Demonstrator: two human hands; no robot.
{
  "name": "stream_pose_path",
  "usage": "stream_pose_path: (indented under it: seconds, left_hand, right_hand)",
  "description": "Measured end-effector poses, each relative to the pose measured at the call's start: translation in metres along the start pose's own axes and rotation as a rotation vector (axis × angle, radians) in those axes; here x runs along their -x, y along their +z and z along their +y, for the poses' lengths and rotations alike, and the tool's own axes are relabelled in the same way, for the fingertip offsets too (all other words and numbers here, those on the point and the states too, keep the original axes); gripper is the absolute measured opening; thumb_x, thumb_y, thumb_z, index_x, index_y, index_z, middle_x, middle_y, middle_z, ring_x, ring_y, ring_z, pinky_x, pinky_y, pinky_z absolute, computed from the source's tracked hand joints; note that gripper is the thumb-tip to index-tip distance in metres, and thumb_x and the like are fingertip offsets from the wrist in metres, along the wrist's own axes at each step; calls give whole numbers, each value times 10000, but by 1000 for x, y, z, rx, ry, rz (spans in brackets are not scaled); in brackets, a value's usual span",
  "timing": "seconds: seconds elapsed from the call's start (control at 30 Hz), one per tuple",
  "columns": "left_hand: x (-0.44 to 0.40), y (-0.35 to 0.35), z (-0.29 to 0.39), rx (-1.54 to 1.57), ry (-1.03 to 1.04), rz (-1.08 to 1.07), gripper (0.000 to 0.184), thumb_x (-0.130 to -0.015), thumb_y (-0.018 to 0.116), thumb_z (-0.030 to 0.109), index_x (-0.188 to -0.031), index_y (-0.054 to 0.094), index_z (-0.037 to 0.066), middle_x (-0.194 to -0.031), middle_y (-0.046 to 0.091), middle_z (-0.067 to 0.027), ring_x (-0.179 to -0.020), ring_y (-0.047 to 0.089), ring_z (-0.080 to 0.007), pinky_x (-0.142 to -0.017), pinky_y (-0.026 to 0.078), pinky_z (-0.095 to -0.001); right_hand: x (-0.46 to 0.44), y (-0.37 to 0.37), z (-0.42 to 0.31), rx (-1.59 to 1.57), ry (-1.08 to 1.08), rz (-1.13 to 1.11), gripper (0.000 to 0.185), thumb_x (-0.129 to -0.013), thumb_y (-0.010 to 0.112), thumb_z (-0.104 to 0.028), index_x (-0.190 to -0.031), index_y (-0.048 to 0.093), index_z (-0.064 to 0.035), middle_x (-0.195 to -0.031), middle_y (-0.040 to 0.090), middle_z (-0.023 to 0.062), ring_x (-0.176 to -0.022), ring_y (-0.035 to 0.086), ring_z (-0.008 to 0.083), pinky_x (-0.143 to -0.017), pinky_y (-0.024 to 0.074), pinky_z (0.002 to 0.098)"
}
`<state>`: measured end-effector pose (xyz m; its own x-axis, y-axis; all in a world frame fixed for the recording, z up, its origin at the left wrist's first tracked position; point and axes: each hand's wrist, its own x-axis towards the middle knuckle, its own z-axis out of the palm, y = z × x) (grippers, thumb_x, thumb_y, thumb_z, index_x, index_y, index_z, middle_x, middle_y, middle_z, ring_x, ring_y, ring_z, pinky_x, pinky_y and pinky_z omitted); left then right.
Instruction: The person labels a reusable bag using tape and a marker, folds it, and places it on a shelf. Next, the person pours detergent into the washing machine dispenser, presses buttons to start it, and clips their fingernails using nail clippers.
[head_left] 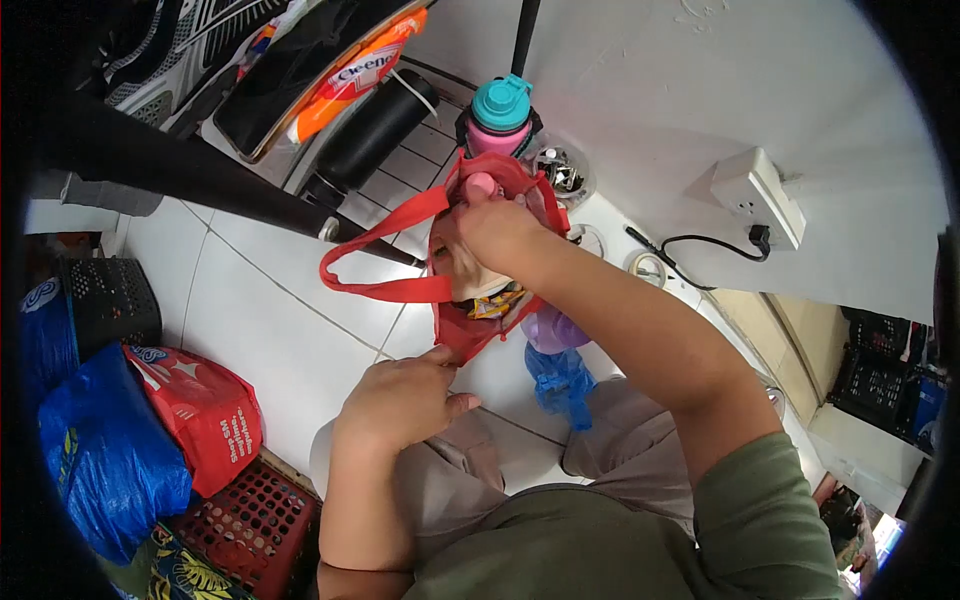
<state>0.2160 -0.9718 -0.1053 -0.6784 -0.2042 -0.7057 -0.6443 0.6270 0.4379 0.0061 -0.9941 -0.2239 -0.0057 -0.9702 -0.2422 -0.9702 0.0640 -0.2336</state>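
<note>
A red tote bag stands open-topped on the white floor, one strap looped out to the left. My right hand reaches into its mouth, fingers closed around something with a rounded pink top; its lower part is hidden. Inside the bag, below that hand, lie a pale beige item and yellow-orange packets. My left hand holds the bag's near rim with its fingertips, thumb sticking out to the right.
A pink bottle with a teal lid and a clear jar stand behind the bag. Purple and blue plastic bags lie beside it. A black rack leg crosses at left. Shopping bags and a red basket sit lower left.
</note>
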Motion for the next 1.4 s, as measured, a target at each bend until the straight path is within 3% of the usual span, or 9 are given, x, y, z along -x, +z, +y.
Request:
stream_pose_path:
  seconds: [0.2, 0.3, 0.43, 0.63, 0.77, 0.83, 0.93, 1.23, 1.4]
  left_hand:
    - [-4, 4, -5, 75, 48, 69, 411, -918, 622, 379, -1076, 666, 1, -1168, 637, -107, -1001, 661, -337, -869, 517, -450]
    - [-8, -4, -4, 172, 63, 131, 365, -936, 607, 329, -1096, 652, 4, -1182, 629, -140, -1032, 642, -353, -889, 510, -450]
    - [-34, -6, 1, 363, 117, 342, 288, -945, 591, 224, -1096, 648, -14, -1226, 615, -187, -1096, 607, -384, -940, 493, -438]
    - [-74, -7, 4, 437, 60, 539, 218, -904, 548, 104, -1008, 655, -54, -1228, 603, -257, -1131, 587, -420, -977, 477, -429]
    - [-95, 4, 4, 270, 102, 724, 259, -903, 557, 138, -1053, 641, -56, -1227, 604, -263, -1123, 594, -420, -969, 480, -445]
    - [-95, 3, 4, 83, 60, 776, 305, -906, 562, 174, -1100, 632, -51, -1222, 614, -255, -1115, 603, -415, -963, 482, -455]
    - [-86, 4, 3, -113, -121, 291, 382, -916, 556, 245, -1171, 603, -35, -1192, 641, -224, -1108, 622, -389, -951, 490, -463]
    - [-88, 1, 0, 18, -178, 398, 469, -927, 571, 321, -1265, 566, -4, -1413, 496, -235, -1177, 601, -375, -965, 502, -457]
    - [-89, -4, -11, 45, -214, 309, 465, -906, 600, 280, -1238, 578, -45, -1450, 436, -291, -1233, 565, -383, -999, 497, -432]
  right_hand:
    - [2, -16, -5, 3, -117, -449, 410, -885, 587, -190, -1249, 581, -1, -1227, 628, 211, -1043, 667, 382, -872, 552, 463]
    - [-16, 15, 12, -165, 311, -289, 538, -877, 584, -172, -1342, 474, 75, -1335, 539, 267, -1111, 632, 412, -908, 540, 465]
    - [-18, 94, 20, 25, 227, -264, 834, -823, 652, -179, -1445, 229, 181, -1452, 327, 372, -1216, 559, 446, -985, 504, 448]
    - [15, 57, -7, -102, 246, -615, 1031, -767, 767, -258, -1549, 152, 13, -1565, 164, 350, -1326, 458, 461, -1044, 454, 485]
    - [19, 48, 3, 34, 87, -544, 695, -853, 628, -228, -1456, 375, 7, -1495, 333, 308, -1189, 590, 420, -972, 513, 431]
    - [11, -35, -1, -123, 74, -525, 526, -870, 597, -174, -1361, 514, -6, -1429, 450, 278, -1139, 630, 388, -931, 538, 421]
    - [-6, -30, 6, 25, 44, -13, 327, -884, 544, -104, -1190, 630, -27, -1281, 575, 241, -1059, 672, 342, -857, 568, 406]
    - [-34, -3, 32, 266, -215, -235, 288, -855, 571, -102, -1115, 649, -6, -1155, 609, 195, -992, 684, 314, -788, 577, 395]
    - [47, -65, 16, 298, -342, -13, 343, -778, 607, -92, -1093, 630, 42, -1068, 605, 161, -906, 652, 275, -749, 576, 358]
